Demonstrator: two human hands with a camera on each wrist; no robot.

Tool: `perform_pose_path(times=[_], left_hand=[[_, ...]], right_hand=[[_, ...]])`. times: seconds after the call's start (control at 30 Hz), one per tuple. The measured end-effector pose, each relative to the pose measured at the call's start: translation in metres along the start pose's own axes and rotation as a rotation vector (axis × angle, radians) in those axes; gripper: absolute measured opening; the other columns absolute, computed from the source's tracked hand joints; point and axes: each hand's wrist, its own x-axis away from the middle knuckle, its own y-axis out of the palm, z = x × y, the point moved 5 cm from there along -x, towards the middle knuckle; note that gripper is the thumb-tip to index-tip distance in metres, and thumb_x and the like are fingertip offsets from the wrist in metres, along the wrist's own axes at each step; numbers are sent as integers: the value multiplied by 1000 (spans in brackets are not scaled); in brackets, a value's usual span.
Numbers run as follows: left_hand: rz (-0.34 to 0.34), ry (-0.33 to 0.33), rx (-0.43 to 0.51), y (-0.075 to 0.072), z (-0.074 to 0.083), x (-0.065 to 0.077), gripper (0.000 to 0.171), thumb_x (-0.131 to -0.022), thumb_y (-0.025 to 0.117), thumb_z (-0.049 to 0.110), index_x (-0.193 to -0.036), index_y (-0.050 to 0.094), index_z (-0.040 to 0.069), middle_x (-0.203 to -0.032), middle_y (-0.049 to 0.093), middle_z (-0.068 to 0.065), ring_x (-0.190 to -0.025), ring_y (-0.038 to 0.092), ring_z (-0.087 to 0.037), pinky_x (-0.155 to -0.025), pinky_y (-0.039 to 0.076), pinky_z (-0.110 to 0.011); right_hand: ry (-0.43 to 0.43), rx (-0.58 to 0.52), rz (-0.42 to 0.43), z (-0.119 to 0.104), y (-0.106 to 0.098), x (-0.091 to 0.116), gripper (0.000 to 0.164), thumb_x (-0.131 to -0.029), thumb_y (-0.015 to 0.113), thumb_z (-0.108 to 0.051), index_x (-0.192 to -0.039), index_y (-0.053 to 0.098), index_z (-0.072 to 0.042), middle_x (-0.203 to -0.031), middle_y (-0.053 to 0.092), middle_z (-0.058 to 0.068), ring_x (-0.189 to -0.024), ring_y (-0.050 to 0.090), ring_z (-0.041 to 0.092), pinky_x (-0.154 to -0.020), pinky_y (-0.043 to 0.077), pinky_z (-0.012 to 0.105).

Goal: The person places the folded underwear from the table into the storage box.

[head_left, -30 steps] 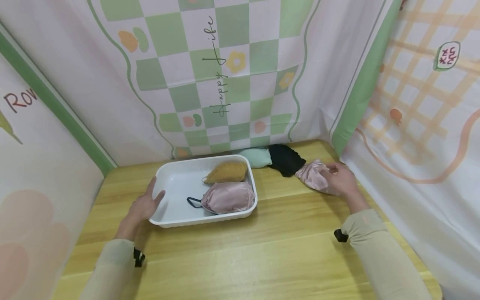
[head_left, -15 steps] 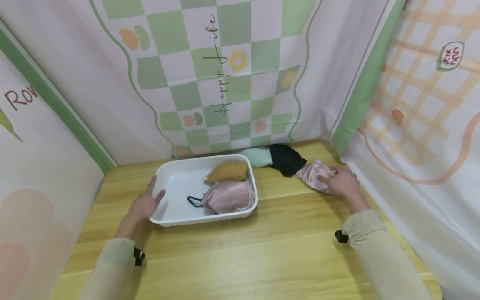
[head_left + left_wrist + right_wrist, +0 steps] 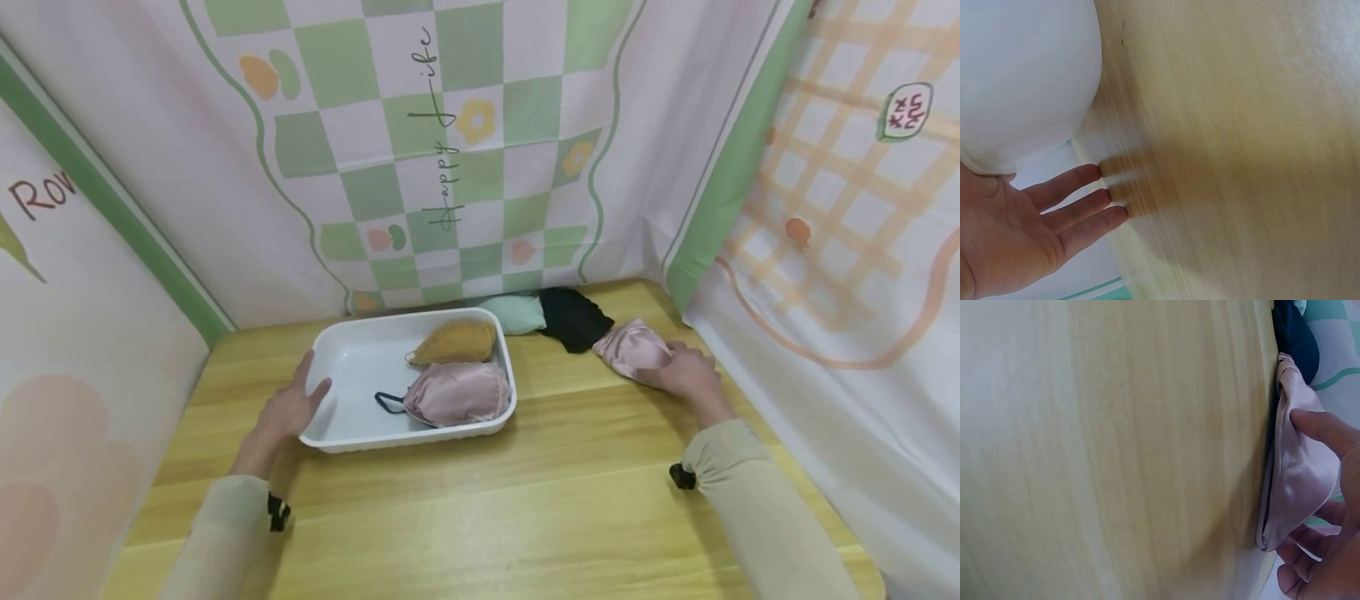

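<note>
In the head view, my left hand (image 3: pixel 287 408) rests at the left end of a white tray (image 3: pixel 352 440), thumb over the rim. Its other fingers (image 3: pixel 1088 231) stretch straight down beside the tray to the table in the left wrist view. Inside the tray lie a folded mustard bra (image 3: pixel 453 343) and a folded dusty-pink bra (image 3: pixel 456 394) with a dark strap loop. At the right, my right hand (image 3: pixel 692 375) holds the end of a light-pink satin bra (image 3: pixel 633 346). The right wrist view has its thumb on the satin cup (image 3: pixel 1304 462) and the fingers curled around the far edge.
A black bra (image 3: pixel 573 319) touches the light-pink one, and a mint-green bra (image 3: pixel 515 314) sits between it and the tray. Patterned cloth curtains (image 3: pixel 465 167) hang behind and at both sides of the wooden table (image 3: pixel 480 517).
My right hand has shifted slightly right and down along the light-pink bra, its fingers now round the outer end. The left hand and tray stay put.
</note>
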Motion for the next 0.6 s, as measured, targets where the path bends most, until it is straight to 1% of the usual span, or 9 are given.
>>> perform_pose_path(times=[0.2, 0.37, 0.6], left_hand=[[5, 3, -6, 1, -1, -2, 81, -103, 19, 64, -159, -18, 19, -149, 34, -40, -124, 49, -60, -99, 44, -66], [5, 5, -5, 1, -1, -2, 81, -102, 19, 64, -159, -18, 19, -149, 34, -40, -124, 49, -60, -99, 44, -66], [2, -3, -2, 1, -1, -1, 81, -102, 18, 65, -159, -17, 19, -150, 33, -40, -125, 48, -61, -100, 43, -67]], right_hand=[[12, 28, -10, 5, 5, -1, 109, -83, 64, -69, -150, 28, 9, -141, 35, 45, -121, 35, 65, -95, 35, 75], [9, 43, -2, 6, 5, -2, 106, -84, 63, -68, -147, 31, 11, -139, 39, 44, -120, 38, 65, -95, 36, 75], [-1, 29, 8, 6, 5, -2, 96, -88, 63, -60, -145, 34, 12, -135, 47, 42, -118, 46, 62, -96, 40, 71]])
